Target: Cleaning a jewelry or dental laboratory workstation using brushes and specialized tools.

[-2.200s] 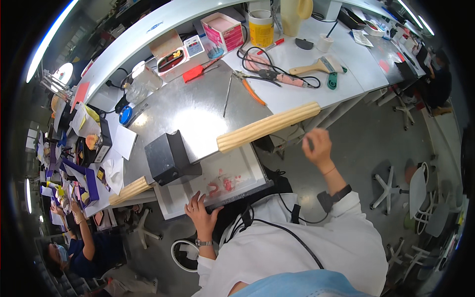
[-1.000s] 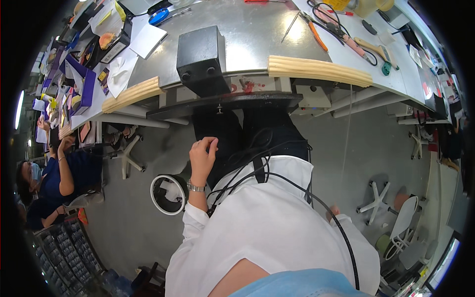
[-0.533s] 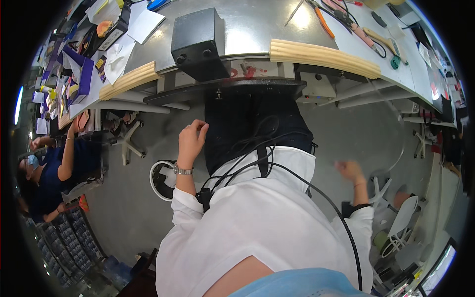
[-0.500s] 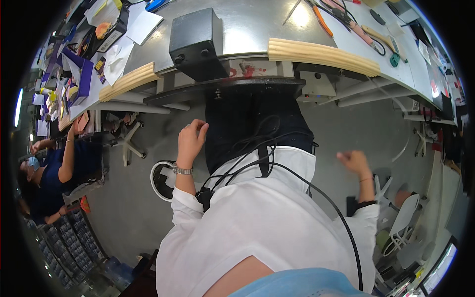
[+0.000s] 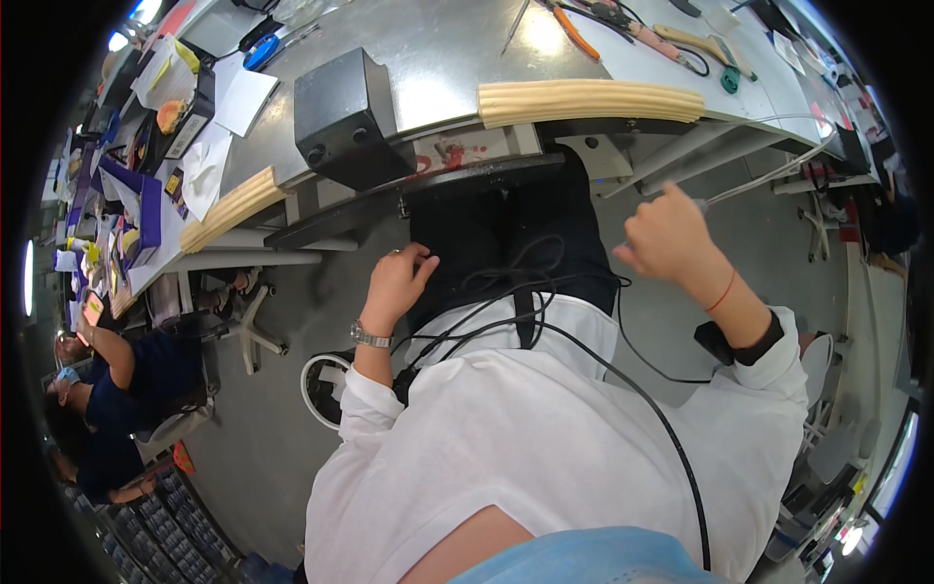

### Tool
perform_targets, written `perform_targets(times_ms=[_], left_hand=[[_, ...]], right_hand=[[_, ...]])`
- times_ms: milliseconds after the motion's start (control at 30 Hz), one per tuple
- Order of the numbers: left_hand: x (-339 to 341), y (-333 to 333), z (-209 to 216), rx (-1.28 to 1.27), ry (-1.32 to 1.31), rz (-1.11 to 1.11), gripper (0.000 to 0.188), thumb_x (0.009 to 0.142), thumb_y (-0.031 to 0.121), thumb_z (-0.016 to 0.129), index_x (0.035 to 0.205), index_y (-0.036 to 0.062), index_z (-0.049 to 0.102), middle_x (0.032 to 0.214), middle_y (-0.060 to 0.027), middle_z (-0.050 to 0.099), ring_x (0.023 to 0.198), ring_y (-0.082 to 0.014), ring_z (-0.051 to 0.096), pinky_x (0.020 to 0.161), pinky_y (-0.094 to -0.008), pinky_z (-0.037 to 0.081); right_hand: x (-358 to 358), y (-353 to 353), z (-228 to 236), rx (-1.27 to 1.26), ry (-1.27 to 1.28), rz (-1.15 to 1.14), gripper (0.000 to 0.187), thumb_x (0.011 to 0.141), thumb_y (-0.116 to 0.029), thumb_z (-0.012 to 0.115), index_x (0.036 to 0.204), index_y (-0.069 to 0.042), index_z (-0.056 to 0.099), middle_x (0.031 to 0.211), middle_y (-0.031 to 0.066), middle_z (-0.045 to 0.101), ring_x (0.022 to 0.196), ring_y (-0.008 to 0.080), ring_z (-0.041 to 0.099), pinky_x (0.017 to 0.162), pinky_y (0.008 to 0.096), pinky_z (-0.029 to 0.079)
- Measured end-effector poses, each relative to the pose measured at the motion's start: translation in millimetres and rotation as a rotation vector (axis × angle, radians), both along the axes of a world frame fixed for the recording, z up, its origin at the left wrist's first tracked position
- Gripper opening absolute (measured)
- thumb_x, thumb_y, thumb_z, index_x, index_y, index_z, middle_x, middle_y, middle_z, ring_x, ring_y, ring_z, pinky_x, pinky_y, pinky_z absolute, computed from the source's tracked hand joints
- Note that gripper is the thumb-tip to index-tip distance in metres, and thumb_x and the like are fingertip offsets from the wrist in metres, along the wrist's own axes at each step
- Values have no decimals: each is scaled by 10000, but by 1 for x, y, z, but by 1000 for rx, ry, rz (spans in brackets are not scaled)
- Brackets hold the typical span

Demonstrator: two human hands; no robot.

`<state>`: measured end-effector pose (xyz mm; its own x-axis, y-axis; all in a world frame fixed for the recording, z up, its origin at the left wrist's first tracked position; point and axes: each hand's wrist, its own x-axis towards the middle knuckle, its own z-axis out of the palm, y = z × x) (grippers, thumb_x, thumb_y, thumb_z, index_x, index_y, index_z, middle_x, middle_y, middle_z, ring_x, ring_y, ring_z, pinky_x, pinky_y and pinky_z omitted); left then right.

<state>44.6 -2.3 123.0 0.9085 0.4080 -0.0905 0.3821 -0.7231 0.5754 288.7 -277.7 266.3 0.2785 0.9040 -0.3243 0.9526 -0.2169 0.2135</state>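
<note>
My left hand hovers over my left thigh with nothing in it; its fingers are loosely bent and the thumb stands apart. A metal watch is on that wrist. My right hand is raised off to the right, below the bench edge, its fingers closed round a slim grey handpiece. Most of that handpiece is hidden by the fingers. A pale cord runs from it toward the right side of the bench. Loose black cables lie across my lap.
On the metal-topped bench stands a black box with knobs. Wooden strips line its front edge. Orange-handled pliers and other tools lie behind. A seated person is at left, and a round white-rimmed bin stands on the floor.
My right hand has risen toward the bench and now holds the corded handpiece. My left hand has barely moved. The view has turned, so the bench sits further left.
</note>
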Motion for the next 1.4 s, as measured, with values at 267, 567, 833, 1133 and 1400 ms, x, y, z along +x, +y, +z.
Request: perform_targets(times_ms=[267, 567, 833, 1133, 1400], left_hand=[[1, 5, -14, 20, -19, -25, 266, 881, 267, 654, 964, 15, 657, 850, -154, 704, 789, -357, 655, 716, -427, 512], [-29, 11, -35, 43, 122, 47, 272, 891, 180, 611, 1120, 36, 648, 885, -219, 683, 864, -401, 653, 755, -488, 521], [-15, -21, -35, 20, 152, -62, 280, 857, 150, 625, 1115, 43, 648, 948, -223, 676, 875, -381, 653, 761, -467, 527], [-8, -40, -33, 100, 168, -255, 320, 865, 212, 638, 1126, 28, 649, 1092, -209, 667, 976, -352, 643, 878, -433, 503], [-4, -47, -29, -55, 63, -339, 349, 879, 215, 631, 1139, -17, 630, 1078, -219, 668, 979, -358, 641, 864, -419, 509]], right_hand=[[5, 23, 4, 41, -38, -36, 269, 745, -380, 710, 651, -128, 701, 654, 62, 654, 645, 238, 647, 721, 360, 416], [-45, 104, -13, 179, 90, 312, 302, 793, -379, 661, 612, -139, 690, 601, 52, 636, 571, 215, 619, 702, 372, 400], [-80, 142, -25, 185, 97, 472, 282, 795, -361, 665, 593, -165, 680, 543, 28, 612, 530, 211, 608, 676, 357, 373], [-44, 87, -10, 93, 268, 297, 446, 705, -507, 711, 581, -80, 682, 550, 99, 605, 564, 282, 620, 632, 369, 455], [-15, -13, 36, 183, 636, -59, 642, 741, -607, 696, 477, -37, 564, 414, 112, 351, 433, 366, 333, 415, 363, 302]])
